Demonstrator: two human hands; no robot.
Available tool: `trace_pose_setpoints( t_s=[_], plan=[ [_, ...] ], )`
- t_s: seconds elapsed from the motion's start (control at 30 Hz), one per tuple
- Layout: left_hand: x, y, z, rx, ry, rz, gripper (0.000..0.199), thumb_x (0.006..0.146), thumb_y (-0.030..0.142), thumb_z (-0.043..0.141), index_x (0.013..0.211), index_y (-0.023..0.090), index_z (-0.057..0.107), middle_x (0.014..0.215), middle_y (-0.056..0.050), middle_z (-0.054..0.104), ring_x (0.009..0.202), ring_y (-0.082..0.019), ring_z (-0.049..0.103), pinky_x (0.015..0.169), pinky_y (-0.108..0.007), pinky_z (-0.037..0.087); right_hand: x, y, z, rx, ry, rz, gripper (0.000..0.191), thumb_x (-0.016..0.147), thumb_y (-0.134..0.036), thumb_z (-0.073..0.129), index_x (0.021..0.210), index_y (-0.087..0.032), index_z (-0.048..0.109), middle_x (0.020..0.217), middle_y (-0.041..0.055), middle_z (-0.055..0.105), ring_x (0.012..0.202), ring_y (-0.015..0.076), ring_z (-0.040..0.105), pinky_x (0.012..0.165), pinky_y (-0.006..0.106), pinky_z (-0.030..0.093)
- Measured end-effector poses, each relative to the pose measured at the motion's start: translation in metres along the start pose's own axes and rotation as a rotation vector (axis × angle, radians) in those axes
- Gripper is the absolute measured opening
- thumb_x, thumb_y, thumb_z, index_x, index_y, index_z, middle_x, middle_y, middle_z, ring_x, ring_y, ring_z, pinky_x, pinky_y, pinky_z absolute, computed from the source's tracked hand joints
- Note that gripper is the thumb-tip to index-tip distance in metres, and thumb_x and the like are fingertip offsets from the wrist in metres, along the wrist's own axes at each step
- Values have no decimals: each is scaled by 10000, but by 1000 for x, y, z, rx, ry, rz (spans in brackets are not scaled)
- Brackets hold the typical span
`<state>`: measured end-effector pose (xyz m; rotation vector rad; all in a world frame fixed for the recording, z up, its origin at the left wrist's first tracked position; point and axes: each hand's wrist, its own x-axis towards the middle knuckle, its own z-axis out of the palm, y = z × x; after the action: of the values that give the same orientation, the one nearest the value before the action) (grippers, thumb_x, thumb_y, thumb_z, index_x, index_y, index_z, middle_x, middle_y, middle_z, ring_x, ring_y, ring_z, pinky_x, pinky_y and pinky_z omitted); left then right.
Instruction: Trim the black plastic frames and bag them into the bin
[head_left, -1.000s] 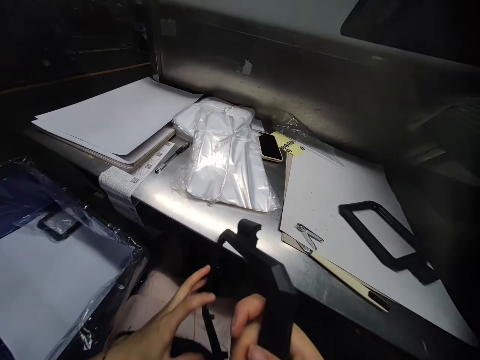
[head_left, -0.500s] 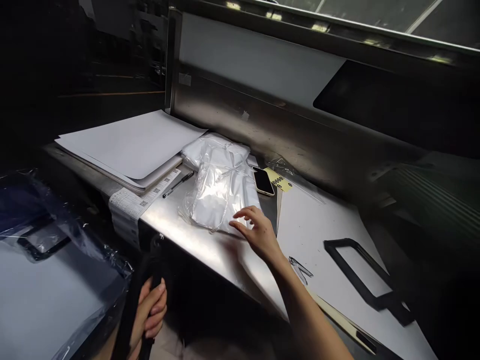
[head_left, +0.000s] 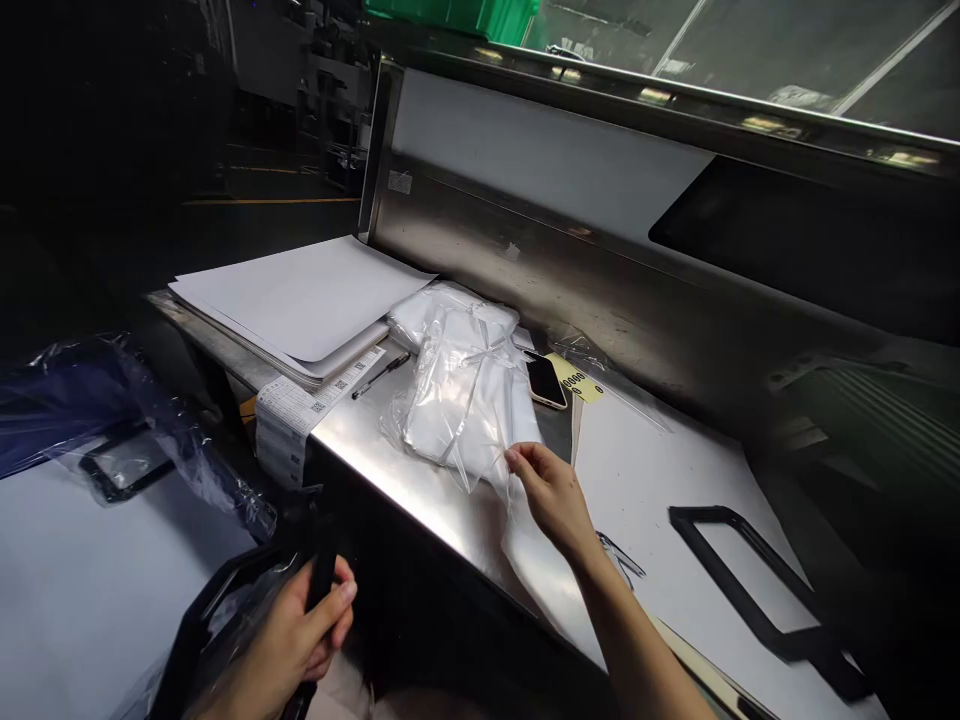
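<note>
My left hand (head_left: pixel 311 620), low at the left, is wrapped round a black frame-like part (head_left: pixel 191 640). At the bench's front edge, my right hand (head_left: pixel 544 485) pinches the near corner of a clear plastic bag (head_left: pixel 465 400), the top one of a stack of bags. The pinched film is drawn up a little from the stack. A second black frame (head_left: pixel 750 590) lies on white sheets (head_left: pixel 645 460) to the right, with metal tweezers or clippers (head_left: pixel 622 560) beside my right wrist.
White sheets (head_left: pixel 300 290) are stacked at the bench's left, near a pen (head_left: pixel 381 376) and printed labels (head_left: pixel 292 410). A phone (head_left: pixel 546 380) and a yellow card (head_left: pixel 577 375) lie behind the bags. A plastic-lined container with another black frame (head_left: pixel 127 465) is at left.
My right hand has closed on the bag's corner and lifted its film slightly. My left hand still holds the black part, now seen more from the side. The view has shifted.
</note>
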<state>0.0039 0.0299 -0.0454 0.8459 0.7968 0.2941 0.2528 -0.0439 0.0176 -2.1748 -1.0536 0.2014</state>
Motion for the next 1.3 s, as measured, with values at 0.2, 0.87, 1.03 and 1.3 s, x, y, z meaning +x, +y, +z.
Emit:
trace_pose_setpoints(
  t_s=[0.2, 0.87, 1.03, 1.3],
  plan=[
    [-6, 1, 41, -40, -185, -5, 418, 659, 493, 561, 879, 143, 498, 733, -35, 591, 355, 20, 224, 339, -154, 147, -73, -39, 13, 204, -155, 95, 273, 794, -396, 443, 652, -171, 506, 565, -25, 501, 529, 108, 471, 493, 222, 380],
    [-21, -6, -4, 323, -55, -93, 270, 673, 344, 567, 655, 195, 343, 485, 124, 274, 376, -8, 141, 376, -177, 91, -172, -19, 35, 1314, -91, 483, 213, 688, -391, 599, 595, -216, 522, 591, -52, 495, 590, 89, 506, 605, 226, 429],
    [-10, -3, -33, 576, -214, -141, 180, 608, 256, 632, 642, 166, 480, 510, 85, 372, 447, -47, 272, 408, -178, 189, -190, 6, 47, 1518, 119, 724, 167, 674, -284, 624, 603, -181, 514, 533, -70, 442, 431, 25, 384, 471, 145, 394],
    [-10, 16, -32, 801, -485, -223, 392, 785, 348, 436, 1156, 221, 454, 679, 44, 509, 515, -69, 279, 469, -191, 233, -197, 26, 58, 1421, 239, 687, 220, 730, -282, 577, 634, -162, 419, 707, -40, 571, 433, 0, 364, 446, 131, 342]
  ],
)
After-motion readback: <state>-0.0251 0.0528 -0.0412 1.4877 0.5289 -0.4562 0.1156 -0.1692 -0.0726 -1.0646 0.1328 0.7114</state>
